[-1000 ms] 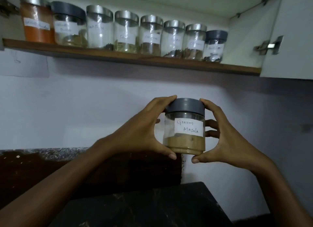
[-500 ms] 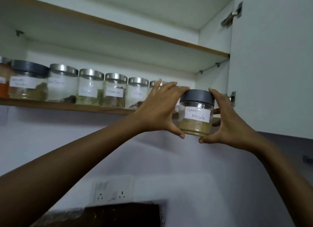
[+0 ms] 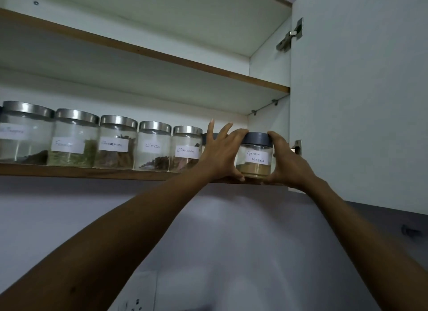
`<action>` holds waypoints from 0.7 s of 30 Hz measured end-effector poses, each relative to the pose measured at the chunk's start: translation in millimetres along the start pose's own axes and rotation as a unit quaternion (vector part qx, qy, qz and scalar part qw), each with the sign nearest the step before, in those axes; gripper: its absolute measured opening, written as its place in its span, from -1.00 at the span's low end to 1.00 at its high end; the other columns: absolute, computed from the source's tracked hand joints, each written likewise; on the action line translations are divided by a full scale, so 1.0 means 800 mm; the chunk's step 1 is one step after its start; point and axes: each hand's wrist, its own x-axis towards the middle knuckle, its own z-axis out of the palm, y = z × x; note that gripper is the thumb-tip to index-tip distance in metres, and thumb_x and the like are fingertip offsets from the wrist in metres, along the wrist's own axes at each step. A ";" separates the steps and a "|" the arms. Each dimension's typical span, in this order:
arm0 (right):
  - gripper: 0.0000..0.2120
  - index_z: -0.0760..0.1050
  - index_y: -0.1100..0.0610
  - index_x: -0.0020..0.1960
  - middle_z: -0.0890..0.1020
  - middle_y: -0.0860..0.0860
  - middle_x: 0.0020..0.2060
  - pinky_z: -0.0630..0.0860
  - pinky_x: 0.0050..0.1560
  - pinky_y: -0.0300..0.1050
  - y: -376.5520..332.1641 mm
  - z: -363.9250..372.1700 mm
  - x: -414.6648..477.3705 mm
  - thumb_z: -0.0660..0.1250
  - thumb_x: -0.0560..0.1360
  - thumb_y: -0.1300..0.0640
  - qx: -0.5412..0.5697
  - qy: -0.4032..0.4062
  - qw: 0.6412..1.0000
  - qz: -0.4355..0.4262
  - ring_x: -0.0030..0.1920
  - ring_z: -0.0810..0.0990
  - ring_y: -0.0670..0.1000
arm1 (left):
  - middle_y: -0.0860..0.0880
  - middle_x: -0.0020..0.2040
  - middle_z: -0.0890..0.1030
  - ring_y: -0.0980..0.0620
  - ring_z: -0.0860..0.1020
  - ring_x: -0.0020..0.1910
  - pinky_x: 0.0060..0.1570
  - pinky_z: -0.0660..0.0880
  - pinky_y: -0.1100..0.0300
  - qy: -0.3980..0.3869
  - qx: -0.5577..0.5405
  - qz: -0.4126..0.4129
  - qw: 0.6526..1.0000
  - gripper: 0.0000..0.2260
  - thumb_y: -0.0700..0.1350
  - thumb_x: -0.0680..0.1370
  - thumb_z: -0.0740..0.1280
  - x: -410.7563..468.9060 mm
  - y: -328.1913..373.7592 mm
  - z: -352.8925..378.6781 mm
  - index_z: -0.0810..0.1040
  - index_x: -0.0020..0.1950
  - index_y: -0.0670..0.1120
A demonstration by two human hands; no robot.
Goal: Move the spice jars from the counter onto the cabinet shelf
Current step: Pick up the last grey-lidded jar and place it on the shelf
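Observation:
A clear jar labelled Garam Masala (image 3: 254,157), grey lid, tan powder at the bottom, sits at the right end of the wooden cabinet shelf (image 3: 92,172). My left hand (image 3: 220,153) grips its left side with thumb low and index finger on the lid, the other fingers raised. My right hand (image 3: 283,160) grips the right side. Several steel-lidded spice jars (image 3: 118,143) stand in a row along the shelf to the left. A dark-lidded jar is mostly hidden behind my left hand.
The open white cabinet door (image 3: 359,102) stands at the right, hinges (image 3: 290,38) on its inner edge. An upper shelf (image 3: 162,55) runs above the jars. A wall socket (image 3: 136,303) shows at the bottom, on the grey wall.
Both hands lifted the Garam Masala jar from chest height up to the shelf and moved it right, to the shelf's right end. The view tilted upward.

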 end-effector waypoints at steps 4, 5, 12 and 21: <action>0.15 -0.04 0.06 0.46 0.25 0.03 0.40 0.48 -0.11 -0.02 0.014 0.016 0.012 0.61 0.09 0.05 -0.023 -0.003 1.000 0.001 0.13 0.50 0.14 | -0.01 0.50 0.21 -0.10 -0.03 0.52 0.33 -0.37 -0.26 0.004 0.038 0.004 0.999 0.03 0.40 0.21 0.40 0.007 -0.006 0.016 0.08 0.50 -0.04; 0.16 -0.04 0.06 0.46 0.25 0.04 0.41 0.51 -0.06 0.01 0.017 0.018 0.016 0.62 0.07 0.04 -0.028 -0.006 1.000 -0.001 0.17 0.48 0.15 | -0.01 0.51 0.19 -0.10 -0.04 0.53 0.33 -0.37 -0.27 0.005 0.045 0.002 0.999 0.02 0.42 0.22 0.37 0.008 -0.008 0.019 0.08 0.51 -0.04; 0.21 -0.06 0.07 0.47 0.18 0.05 0.44 0.50 0.08 0.13 0.023 0.035 0.035 0.64 0.05 0.07 -0.007 -0.032 0.999 -0.008 0.25 0.43 0.17 | -0.08 0.56 0.00 -0.13 -0.09 0.53 0.39 -0.30 -0.22 0.039 0.131 0.004 0.991 -0.08 0.45 0.41 0.11 0.001 -0.034 0.042 -0.05 0.55 -0.11; 0.19 -0.10 0.05 0.48 0.21 0.06 0.44 0.49 -0.05 0.00 0.024 0.045 0.039 0.62 0.11 0.13 0.004 -0.037 0.999 -0.010 0.12 0.51 0.17 | -0.11 0.52 0.18 -0.15 0.14 0.50 0.41 -0.05 -0.21 0.069 0.214 0.011 0.974 -0.29 0.30 0.52 -0.18 -0.013 -0.045 0.072 0.12 0.52 -0.12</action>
